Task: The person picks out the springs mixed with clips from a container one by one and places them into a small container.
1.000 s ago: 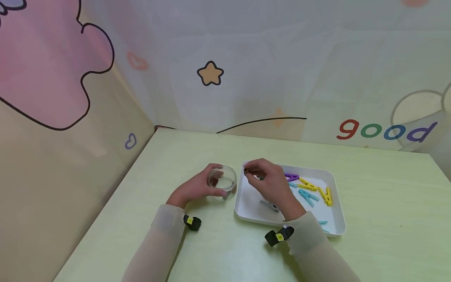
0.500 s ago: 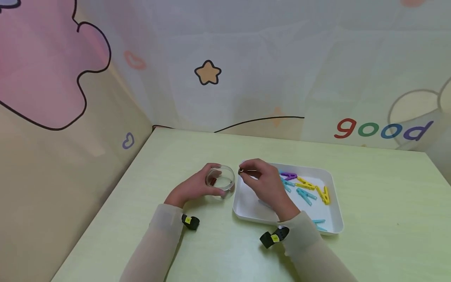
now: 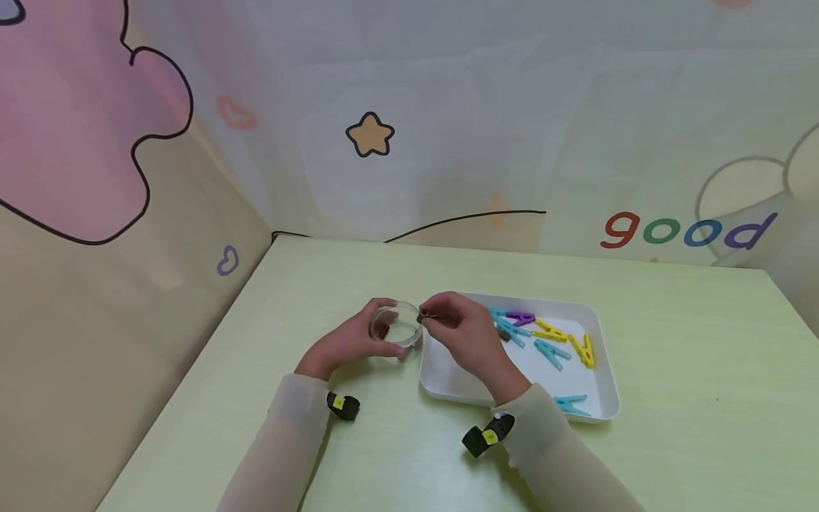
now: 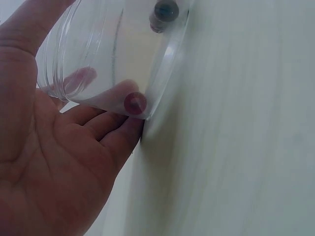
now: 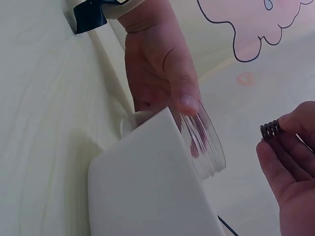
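Note:
My left hand (image 3: 348, 346) grips a clear round jar (image 4: 140, 54) around its side, thumb and fingers on opposite walls. Inside the jar lie a small reddish piece (image 4: 135, 103) and a dark piece (image 4: 166, 11), both near the bottom. Between the thumb and fingertips of my right hand (image 3: 470, 338) is pinched a small dark coil spring (image 5: 270, 130). In the head view the spring overlaps the right side of the jar's rim; the right wrist view shows it outside the mouth.
Right of the jar stands a white tray (image 3: 448, 380), partly under my right hand. It holds blue clothespins (image 3: 552, 353), yellow clothespins (image 3: 584, 350), a purple clothespin (image 3: 521, 318) and a small brown piece (image 3: 503, 335). A printed cloth (image 3: 448, 128) hangs behind the table.
My right hand has moved left with the spring, from over the tray to the jar's rim, uncovering more clothespins. My left hand stays around the jar.

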Available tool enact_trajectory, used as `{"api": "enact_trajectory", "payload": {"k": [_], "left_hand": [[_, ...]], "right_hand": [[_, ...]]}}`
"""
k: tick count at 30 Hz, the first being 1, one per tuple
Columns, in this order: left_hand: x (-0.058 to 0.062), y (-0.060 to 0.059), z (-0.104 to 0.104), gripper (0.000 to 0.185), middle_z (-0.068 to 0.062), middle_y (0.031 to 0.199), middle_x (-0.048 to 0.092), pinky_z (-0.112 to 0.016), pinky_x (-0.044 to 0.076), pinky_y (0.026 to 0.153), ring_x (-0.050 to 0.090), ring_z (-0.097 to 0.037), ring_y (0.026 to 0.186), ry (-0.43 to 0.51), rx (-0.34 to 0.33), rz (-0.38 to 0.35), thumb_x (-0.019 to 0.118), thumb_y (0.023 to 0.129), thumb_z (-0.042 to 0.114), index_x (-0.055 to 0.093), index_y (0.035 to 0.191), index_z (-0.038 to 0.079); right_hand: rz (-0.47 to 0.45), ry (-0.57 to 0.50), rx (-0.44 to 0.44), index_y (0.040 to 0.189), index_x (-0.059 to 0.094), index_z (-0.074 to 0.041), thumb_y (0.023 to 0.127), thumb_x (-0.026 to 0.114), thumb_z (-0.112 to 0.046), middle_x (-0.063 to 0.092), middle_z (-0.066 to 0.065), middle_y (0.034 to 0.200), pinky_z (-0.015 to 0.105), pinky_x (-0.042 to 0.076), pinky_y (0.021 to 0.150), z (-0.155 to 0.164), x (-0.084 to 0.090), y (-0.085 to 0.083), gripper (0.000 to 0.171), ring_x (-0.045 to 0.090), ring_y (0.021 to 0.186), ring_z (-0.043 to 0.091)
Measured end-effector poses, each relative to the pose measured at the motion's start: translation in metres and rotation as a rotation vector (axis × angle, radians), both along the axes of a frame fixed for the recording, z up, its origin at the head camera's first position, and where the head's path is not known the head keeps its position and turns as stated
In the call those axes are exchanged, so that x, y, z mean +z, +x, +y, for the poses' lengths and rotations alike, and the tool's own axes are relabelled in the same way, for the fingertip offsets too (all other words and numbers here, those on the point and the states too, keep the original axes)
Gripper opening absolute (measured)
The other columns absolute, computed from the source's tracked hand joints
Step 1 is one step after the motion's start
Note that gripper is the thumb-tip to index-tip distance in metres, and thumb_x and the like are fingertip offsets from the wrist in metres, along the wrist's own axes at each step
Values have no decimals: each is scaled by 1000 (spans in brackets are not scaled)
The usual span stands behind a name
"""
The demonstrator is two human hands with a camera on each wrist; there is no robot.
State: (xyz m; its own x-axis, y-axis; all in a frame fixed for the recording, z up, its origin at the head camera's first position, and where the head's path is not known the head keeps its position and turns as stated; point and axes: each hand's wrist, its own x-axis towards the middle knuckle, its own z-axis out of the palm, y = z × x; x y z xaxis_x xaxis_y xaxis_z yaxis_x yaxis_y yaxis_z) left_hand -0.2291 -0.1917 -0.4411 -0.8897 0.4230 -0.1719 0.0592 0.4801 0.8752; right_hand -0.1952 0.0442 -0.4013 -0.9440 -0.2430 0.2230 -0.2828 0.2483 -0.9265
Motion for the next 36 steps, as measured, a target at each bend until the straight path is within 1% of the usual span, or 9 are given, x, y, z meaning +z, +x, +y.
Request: {"api": "enact_trajectory", "payload": {"k": [3,7,10,14,18,24,28,30,36], "left_hand": [[0,2,0,86,-3,143,49,-36,38,100,48,-20,116,4,-4,-7,86,71,40,33,138,34],[-1,4,0,85,-4,146,47,-40,39,103,49,-21,120,3,14,-19,85,73,36,33,140,32],[-3,5,-1,86,-4,148,45,-43,38,107,48,-21,125,5,23,-33,84,74,34,32,142,29],[-6,6,-2,90,-3,148,45,-45,36,109,47,-21,127,7,22,-36,85,73,37,31,144,27],[-7,6,-3,90,-2,149,44,-45,36,109,47,-20,127,1,23,-37,85,72,40,30,143,31],[-4,5,-2,86,-2,151,42,-45,35,111,45,-21,133,4,22,-47,84,75,35,30,142,34],[-1,5,0,83,-3,150,43,-45,36,110,46,-21,130,2,20,-30,83,76,34,31,141,34],[0,5,0,83,-4,149,43,-44,36,109,47,-20,128,4,18,-23,83,76,34,31,141,34],[2,4,1,86,-5,149,43,-44,37,109,47,-21,128,9,6,-11,83,75,37,30,142,33]], "right_hand": [[-17,-3,10,110,67,-15,90,69,-15,70,1,108,30,54,90,-3,-2,1,20,67,102,16],[-15,14,28,113,68,-15,91,67,-16,70,-1,108,30,55,89,-6,-5,2,22,67,101,15],[-11,22,33,111,70,-16,91,67,-16,70,0,106,30,55,88,-9,-6,4,20,68,98,14],[-30,30,25,108,70,-18,91,67,-16,71,-1,103,29,55,87,-13,-8,6,17,68,98,14],[-35,32,9,107,69,-18,90,68,-15,72,-1,103,31,55,88,-16,-8,8,18,68,99,14],[-19,21,-6,107,69,-17,90,68,-15,72,0,104,31,55,88,-18,-9,7,18,69,100,15],[-8,29,-22,111,69,-18,90,68,-17,70,-1,108,31,55,88,-18,-9,7,21,67,103,14],[-2,32,-22,113,69,-16,90,68,-17,68,0,110,31,55,89,-18,-9,7,23,66,104,15],[4,36,-24,109,70,-17,90,67,-16,65,-1,108,28,55,88,-18,-10,6,19,66,104,14]]}}
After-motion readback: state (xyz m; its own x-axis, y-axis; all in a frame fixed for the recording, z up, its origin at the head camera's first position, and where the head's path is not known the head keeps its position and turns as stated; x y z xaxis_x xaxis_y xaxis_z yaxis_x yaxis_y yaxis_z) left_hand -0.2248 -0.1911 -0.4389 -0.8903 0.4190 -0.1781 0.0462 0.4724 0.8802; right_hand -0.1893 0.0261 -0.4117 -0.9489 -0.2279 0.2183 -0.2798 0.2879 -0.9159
